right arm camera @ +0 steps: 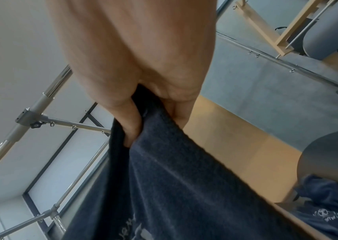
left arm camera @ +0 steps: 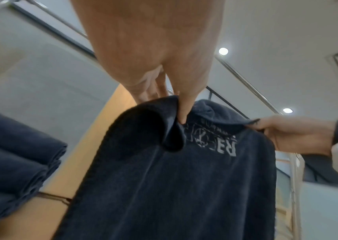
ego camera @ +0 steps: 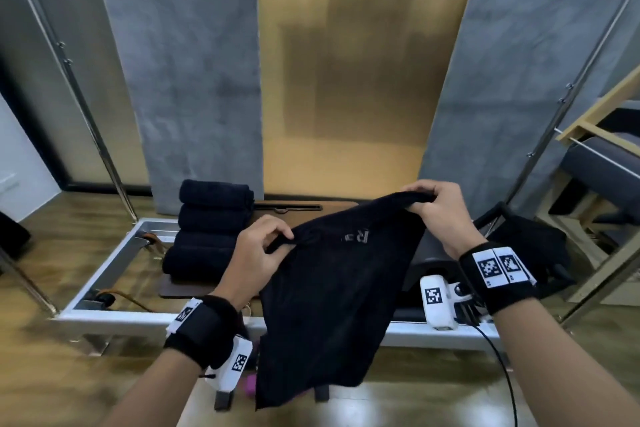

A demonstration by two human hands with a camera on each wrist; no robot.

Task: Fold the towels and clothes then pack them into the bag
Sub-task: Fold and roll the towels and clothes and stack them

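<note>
Both hands, left hand (ego camera: 258, 250) and right hand (ego camera: 437, 207), pinch the soft, limp dark towel (ego camera: 332, 291) by its top edge between curled fingers (left arm camera: 184, 112), best gripped at the 2 corners.

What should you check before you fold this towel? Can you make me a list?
1. Left hand pinches the towel top edge: ok.
2. Right hand grips the other top corner: ok.
3. Towel hangs free and open: not ok, it is bunched near the left fingers.
4. Top edge level: not ok, the right side is higher.
5. Stack of folded towels is neat, ready for one more: ok.
6. Bag ready for packing: cannot tell, a dark heap at the right is unclear.
</note>
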